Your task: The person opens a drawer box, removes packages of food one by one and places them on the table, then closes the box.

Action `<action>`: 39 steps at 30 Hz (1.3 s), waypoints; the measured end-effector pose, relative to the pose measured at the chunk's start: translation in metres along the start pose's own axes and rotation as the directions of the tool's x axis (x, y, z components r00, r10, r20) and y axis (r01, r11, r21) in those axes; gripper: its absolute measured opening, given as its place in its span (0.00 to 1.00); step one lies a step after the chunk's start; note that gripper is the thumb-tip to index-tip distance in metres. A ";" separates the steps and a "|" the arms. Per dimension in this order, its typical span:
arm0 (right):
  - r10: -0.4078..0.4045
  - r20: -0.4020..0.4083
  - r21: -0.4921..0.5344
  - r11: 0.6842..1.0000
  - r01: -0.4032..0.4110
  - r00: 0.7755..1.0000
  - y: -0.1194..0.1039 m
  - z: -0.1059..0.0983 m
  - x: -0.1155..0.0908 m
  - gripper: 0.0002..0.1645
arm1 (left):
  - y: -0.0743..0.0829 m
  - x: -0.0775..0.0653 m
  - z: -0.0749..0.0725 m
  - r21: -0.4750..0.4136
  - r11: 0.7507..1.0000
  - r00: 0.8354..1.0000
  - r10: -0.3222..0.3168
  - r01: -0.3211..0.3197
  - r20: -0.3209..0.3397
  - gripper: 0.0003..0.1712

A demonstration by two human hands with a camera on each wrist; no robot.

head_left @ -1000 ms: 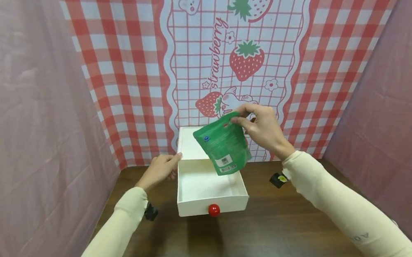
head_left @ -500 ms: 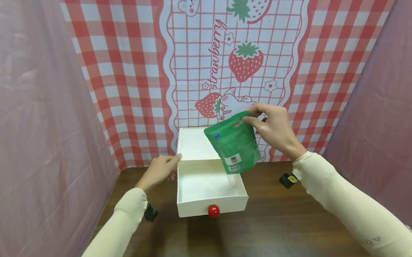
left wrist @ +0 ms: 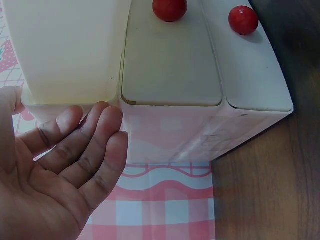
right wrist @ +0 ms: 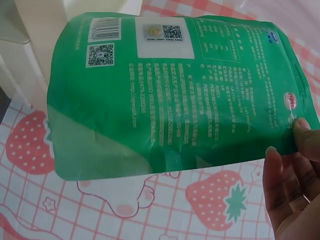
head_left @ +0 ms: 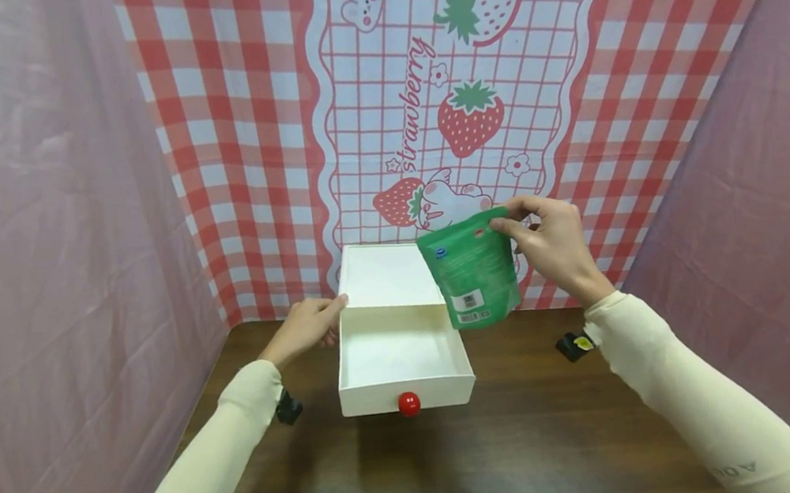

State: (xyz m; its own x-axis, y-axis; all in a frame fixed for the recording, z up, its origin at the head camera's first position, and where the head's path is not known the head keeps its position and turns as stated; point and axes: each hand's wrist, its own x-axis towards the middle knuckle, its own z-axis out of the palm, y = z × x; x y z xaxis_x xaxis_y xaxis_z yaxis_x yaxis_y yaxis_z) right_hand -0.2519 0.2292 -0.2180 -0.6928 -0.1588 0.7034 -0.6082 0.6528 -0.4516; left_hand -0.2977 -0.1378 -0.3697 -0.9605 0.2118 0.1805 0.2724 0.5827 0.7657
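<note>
A green resealable pouch [head_left: 475,274] hangs tilted over the right side of a small white drawer cabinet [head_left: 387,275]. My right hand [head_left: 553,243] pinches it by its upper right corner, thumb in front. In the right wrist view, the pouch's back [right wrist: 165,100] faces the camera, with printed text, a barcode and QR codes. The cabinet's top drawer [head_left: 409,396], with a red knob, is pulled out towards me. My left hand [head_left: 308,328] rests at the cabinet's left edge. In the left wrist view, its loosely bent fingers [left wrist: 107,122] lie against the cabinet's side.
Below the top drawer, two more drawers with red knobs [left wrist: 243,20] sit pushed in. The cabinet stands on a brown wooden table [head_left: 526,424]. A red checked strawberry cloth [head_left: 248,133] hangs behind, and pink curtains [head_left: 69,270] close off both sides.
My right hand has carried the pouch to the right, from above the drawer to the cabinet's right side. The left hand and the pulled-out drawer have stayed in place.
</note>
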 end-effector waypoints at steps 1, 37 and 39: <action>-0.001 -0.005 -0.008 1.000 0.001 1.000 0.001 -0.001 0.000 0.08 | 0.000 0.000 0.000 0.001 1.000 1.000 0.000 0.000 0.001 0.33; 0.079 0.027 -0.155 0.985 -0.074 0.997 0.060 -0.012 -0.035 0.08 | -0.003 0.002 0.002 -0.017 0.999 1.000 -0.027 0.027 0.002 0.34; 0.076 0.035 -0.164 0.984 -0.069 0.997 0.066 -0.010 -0.037 0.09 | -0.003 0.003 0.002 -0.018 0.999 1.000 -0.027 0.027 0.004 0.35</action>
State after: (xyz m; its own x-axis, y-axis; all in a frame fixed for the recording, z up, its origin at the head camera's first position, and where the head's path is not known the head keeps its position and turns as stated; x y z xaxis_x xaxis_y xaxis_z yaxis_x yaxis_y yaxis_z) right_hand -0.2620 0.2859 -0.2683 -0.7501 -0.1349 0.6474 -0.4870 0.7749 -0.4028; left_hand -0.3009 -0.1375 -0.3729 -0.9671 0.1998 0.1573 0.2456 0.5736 0.7815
